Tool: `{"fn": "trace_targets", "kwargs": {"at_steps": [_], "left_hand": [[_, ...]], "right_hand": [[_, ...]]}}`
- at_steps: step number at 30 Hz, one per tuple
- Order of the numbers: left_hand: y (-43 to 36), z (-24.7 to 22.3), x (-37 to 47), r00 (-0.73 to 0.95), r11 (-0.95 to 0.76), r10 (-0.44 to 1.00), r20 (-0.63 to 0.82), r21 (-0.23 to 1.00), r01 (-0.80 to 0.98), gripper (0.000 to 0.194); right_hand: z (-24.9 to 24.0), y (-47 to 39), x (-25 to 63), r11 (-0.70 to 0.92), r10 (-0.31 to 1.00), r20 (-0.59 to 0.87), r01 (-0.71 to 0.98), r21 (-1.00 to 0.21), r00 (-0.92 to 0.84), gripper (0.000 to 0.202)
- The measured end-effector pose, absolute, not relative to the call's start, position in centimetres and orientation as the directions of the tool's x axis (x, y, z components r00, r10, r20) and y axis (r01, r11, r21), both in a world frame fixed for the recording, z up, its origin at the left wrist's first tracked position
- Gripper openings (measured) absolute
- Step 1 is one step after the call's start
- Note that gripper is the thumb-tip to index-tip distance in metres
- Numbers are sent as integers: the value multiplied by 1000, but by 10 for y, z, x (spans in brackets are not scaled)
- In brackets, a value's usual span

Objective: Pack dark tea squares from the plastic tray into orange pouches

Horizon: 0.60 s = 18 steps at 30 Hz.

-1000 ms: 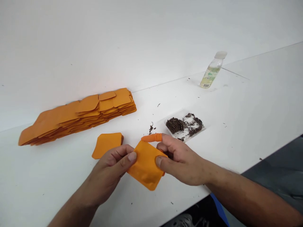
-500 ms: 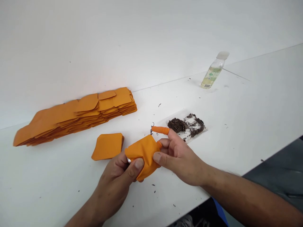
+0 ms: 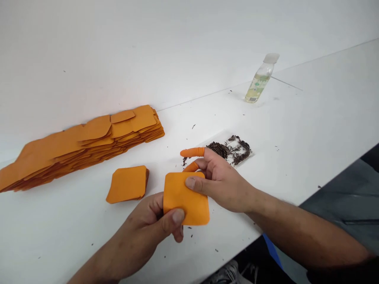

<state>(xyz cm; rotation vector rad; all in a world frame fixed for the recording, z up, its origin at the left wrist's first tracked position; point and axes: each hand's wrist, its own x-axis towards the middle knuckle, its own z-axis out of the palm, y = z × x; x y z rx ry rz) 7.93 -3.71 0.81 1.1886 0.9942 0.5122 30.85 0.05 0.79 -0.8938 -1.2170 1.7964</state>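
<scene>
A flat, square orange pouch [image 3: 183, 193] with rounded corners is held up above the table. My left hand [image 3: 148, 228] pinches its lower left side, thumb in front and fingers mostly hidden behind. The thumb of my right hand [image 3: 223, 179] presses the upper right corner, with a finger behind it. On that hand, the index finger wears an orange finger cot [image 3: 192, 152] and stretches out to the left, off the pouch; another finger also wears one. Left of the hands lies a small stack of orange pouches [image 3: 128, 183].
A long row of overlapping orange pouches [image 3: 85, 146] lies along the wall. Behind my right hand is a clear plastic sheet [image 3: 247, 156] with dark brown strips [image 3: 217, 149] and crumbs. A bottle of pale liquid [image 3: 258, 85] stands farther back. Dark bits dot the white table [image 3: 284, 126].
The pouch was bulged and creased, with a silvery inside showing at its left edge; now it is flat with its square face toward me. The view has shifted slightly to the right.
</scene>
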Motion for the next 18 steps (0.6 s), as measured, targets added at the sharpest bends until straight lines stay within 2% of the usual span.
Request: {"fn": "trace_targets", "kwargs": {"at_steps": [4,7,9,11,15,18], "left_hand": [[-37,-5,87,310,342,887,-342,938,57,44],[-35,-5,91,221,341,919,-325,940,-33,43],[-35,-3,92,185,343,927,-326,937,-66,44],[-35,-2,94,162,351,927,-337,934,-69,46],[-36,-3,97,98,355,932,-349,933,-50,48],[-36,-6,100,76,358,932,-355,933,-35,50]], "right_hand": [[4,-4,306,-247,915,-156,-211,-946,-371,73],[3,-8,305,-287,894,-161,-256,-923,-419,83],[5,-9,303,-316,874,-155,-296,-902,-461,82],[6,-10,301,-340,860,-162,-306,-889,-484,80],[6,-12,298,-362,838,-187,-265,-894,-512,92],[3,-13,296,-344,838,-156,-286,-894,-523,88]]}}
